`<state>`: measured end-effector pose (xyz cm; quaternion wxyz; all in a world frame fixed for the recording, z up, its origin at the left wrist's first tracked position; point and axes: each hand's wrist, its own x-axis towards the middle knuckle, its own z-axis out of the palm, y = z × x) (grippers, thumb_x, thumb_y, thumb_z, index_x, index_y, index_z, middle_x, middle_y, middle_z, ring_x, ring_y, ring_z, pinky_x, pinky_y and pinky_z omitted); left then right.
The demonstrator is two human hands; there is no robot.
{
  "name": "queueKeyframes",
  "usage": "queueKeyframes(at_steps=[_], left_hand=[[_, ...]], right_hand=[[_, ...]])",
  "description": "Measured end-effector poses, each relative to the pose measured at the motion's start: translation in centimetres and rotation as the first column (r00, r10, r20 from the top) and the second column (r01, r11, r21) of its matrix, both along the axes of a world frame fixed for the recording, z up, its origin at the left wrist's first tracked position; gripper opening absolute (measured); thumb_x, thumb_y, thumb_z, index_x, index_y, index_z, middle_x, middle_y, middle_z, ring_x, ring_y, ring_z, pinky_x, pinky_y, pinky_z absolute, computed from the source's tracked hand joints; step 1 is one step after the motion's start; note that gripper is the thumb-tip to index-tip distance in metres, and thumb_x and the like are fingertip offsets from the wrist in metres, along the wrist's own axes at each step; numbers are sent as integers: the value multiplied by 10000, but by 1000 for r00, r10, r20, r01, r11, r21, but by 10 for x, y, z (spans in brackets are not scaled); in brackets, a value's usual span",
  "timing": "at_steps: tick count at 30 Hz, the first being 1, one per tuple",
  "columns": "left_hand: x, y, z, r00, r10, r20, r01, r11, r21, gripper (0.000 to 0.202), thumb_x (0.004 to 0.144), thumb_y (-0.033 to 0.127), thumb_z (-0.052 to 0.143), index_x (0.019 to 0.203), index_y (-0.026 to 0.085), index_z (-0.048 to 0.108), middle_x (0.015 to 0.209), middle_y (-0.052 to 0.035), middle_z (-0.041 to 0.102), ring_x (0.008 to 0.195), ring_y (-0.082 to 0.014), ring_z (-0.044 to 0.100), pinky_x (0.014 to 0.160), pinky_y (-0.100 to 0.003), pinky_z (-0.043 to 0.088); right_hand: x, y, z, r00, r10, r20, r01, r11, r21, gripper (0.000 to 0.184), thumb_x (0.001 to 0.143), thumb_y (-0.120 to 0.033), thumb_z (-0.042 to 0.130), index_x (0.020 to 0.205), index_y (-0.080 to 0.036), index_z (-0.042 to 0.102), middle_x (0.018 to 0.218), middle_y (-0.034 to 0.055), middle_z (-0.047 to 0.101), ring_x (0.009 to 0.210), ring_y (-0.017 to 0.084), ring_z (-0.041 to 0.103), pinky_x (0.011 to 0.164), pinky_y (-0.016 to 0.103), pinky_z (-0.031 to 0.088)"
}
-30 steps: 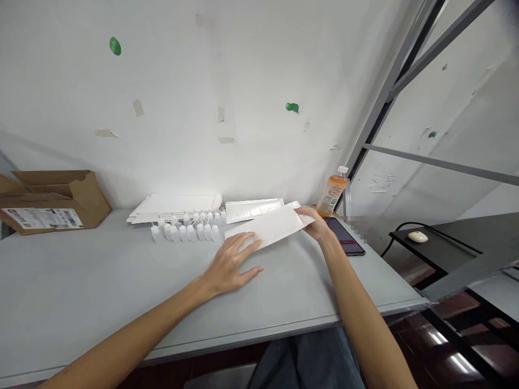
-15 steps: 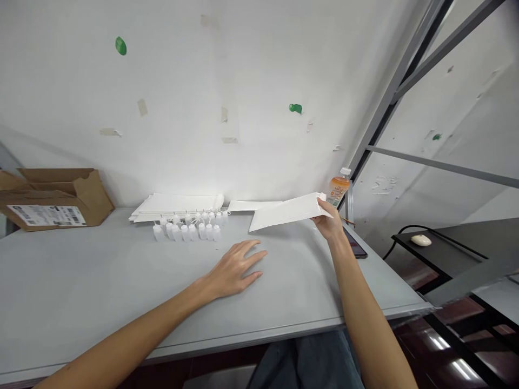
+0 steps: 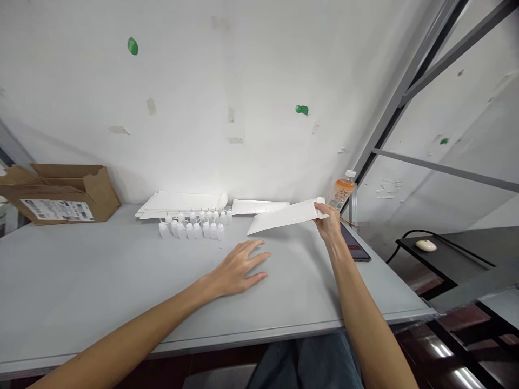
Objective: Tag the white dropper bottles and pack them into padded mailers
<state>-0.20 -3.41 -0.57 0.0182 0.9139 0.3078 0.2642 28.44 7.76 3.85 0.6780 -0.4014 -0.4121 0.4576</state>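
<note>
White mailer envelope point(image 3: 284, 218) was held up clear of the grey table top point(image 3: 73, 270), its free end angled down to the left, above the table's far half. Grip: right hand point(image 3: 328, 221) was clamped on the envelope's right end, thumb and fingers pinched together. Left hand point(image 3: 239, 267) was open, fingers spread, resting palm-down on the table below the envelope, with nothing held. Handling call: a single end pinch was judged marginal for a sheet this long and thin; a hold with the thumb flat across the width, or the left hand under the free end, would be steadier and less likely to crease the corner. Containers: small white dropper bottles point(image 3: 192, 230) were grouped in rows on the table, just in front of a stack of white envelopes point(image 3: 180, 205); the bottles were opaque, so any contents could not be told. Further right, a flat white mailer point(image 3: 259, 207) lay apart from the stack. An opened cardboard box point(image 3: 68, 189) with a shipping label point(image 3: 57, 209) sat at the far left; its inside was not visible. An orange drink bottle point(image 3: 343, 190), capped and holding orange liquid, stood behind the right hand, beyond a dark tablet point(image 3: 357, 250).
</note>
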Motion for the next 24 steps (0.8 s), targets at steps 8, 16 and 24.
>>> queueKeyframes(at_steps=[8,16,24], left_hand=[[0,0,1,1000,3,-11,-2,1000,6,388,880,374,543,1239,228,560,1355,-143,465,1230,-276,466,985,-449,448],[-1,0,2,999,-7,-46,6,1000,-21,367,886,391,529,1195,200,587,1357,-159,452,1246,-283,448,995,-442,436],[1,-3,4,998,-21,-56,19,999,-36,367,884,389,537,1190,195,594,1356,-159,458,1266,-292,430,1003,-439,430]], right_hand=[[-11,7,24,991,124,-48,-121,990,71,247,645,-346,736,750,-180,585,651,-15,605,587,123,574,522,228,465],[-10,13,28,982,123,-142,-102,983,152,182,673,-299,708,734,-183,581,628,-27,572,536,105,529,441,210,396],[-17,24,37,976,-41,-216,72,988,137,186,620,-231,705,596,-176,529,547,-51,518,481,79,478,432,187,399]])
